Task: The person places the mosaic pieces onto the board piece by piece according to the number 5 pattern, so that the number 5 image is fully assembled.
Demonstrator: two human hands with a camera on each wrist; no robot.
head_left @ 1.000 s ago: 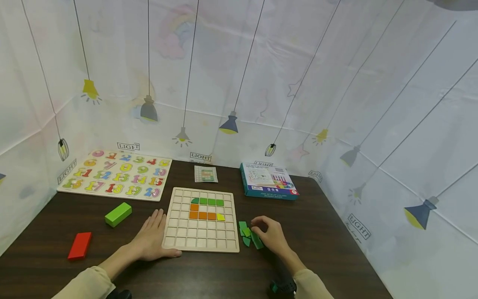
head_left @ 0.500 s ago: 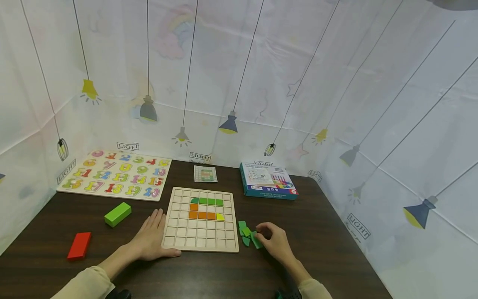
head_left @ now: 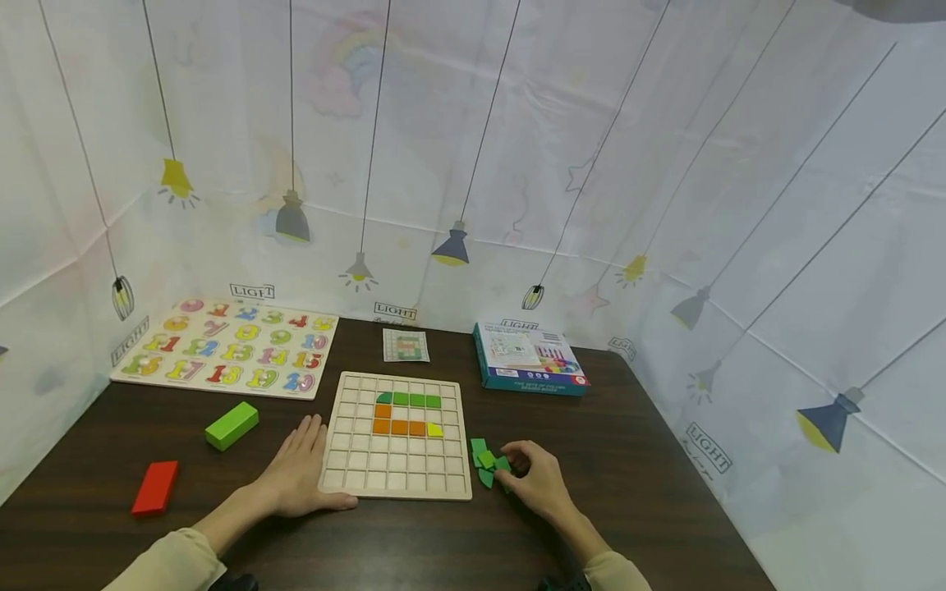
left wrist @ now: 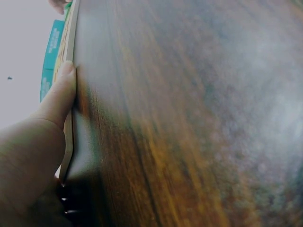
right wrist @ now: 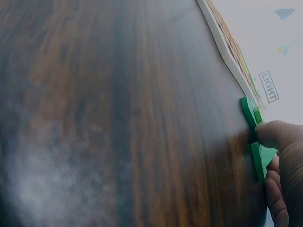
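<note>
A wooden grid board (head_left: 397, 484) lies in the middle of the table, with green, orange and yellow tiles (head_left: 400, 428) in some of its squares. Along the board's left edge rests my left hand (head_left: 290, 469), palm down with straight fingers; its thumb (left wrist: 66, 82) lies by the near corner. On the right, my right hand (head_left: 538, 478) is at a small pile of green tiles (head_left: 485, 460). Its thumb and fingers curl round one green tile (right wrist: 258, 161) at the pile's right side, partly hiding it. A rounded green tile (right wrist: 247, 111) lies just beyond the thumb.
A green block (head_left: 232, 426) and a red block (head_left: 155, 488) lie left of my left hand. Farther back are a number puzzle board (head_left: 236, 349), a small pattern card (head_left: 406, 345) and a flat box (head_left: 530, 359). A printed curtain borders the table.
My right hand drew slightly away from the pile, then came back over its right-hand tile, with the thumb now farther left. My left hand and the board tiles stay as they were.
</note>
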